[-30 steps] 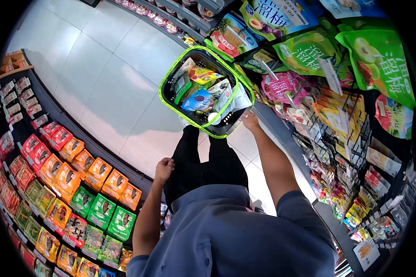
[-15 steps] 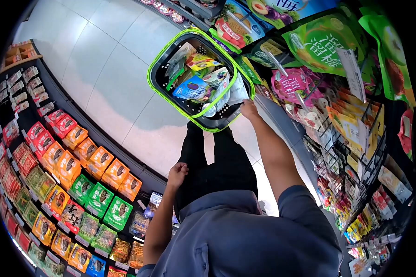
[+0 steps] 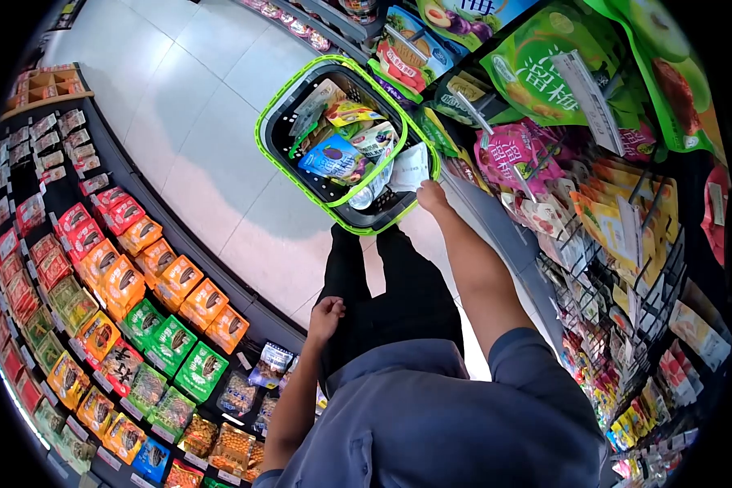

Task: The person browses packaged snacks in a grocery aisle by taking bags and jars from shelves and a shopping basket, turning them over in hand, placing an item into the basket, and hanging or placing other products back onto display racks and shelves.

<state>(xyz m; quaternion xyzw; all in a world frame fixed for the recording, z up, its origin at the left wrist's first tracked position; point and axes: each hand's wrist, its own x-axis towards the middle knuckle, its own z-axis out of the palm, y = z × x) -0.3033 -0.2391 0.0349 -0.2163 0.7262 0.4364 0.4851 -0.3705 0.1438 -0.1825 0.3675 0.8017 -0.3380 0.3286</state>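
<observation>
My right hand (image 3: pixel 431 196) is closed at the near right rim of a black shopping basket (image 3: pixel 355 219) with bright green edging. Its fingers pinch the lower corner of a white packet (image 3: pixel 409 168), which lies over the basket's inside. Within the basket are several snack bags, among them a blue bag with a purple fruit (image 3: pixel 331 158) and a yellow bag (image 3: pixel 355 112). The green handle (image 3: pixel 401 134) crosses over them. My left hand (image 3: pixel 327 318), loosely curled with nothing seen in it, hangs beside my left thigh.
Along the left runs a curved low shelf with orange bags (image 3: pixel 122 286), green bags (image 3: pixel 171 342) and red bags (image 3: pixel 80 228). Close on my right, a rack holds hanging green bags (image 3: pixel 537 69) and pink bags (image 3: pixel 504 150) on metal hooks. Pale floor tiles (image 3: pixel 211 130) lie between them.
The white packet has shifted slightly down and left with my right hand, and now shows flatter. My left hand appears a little farther right. The view has turned slightly.
</observation>
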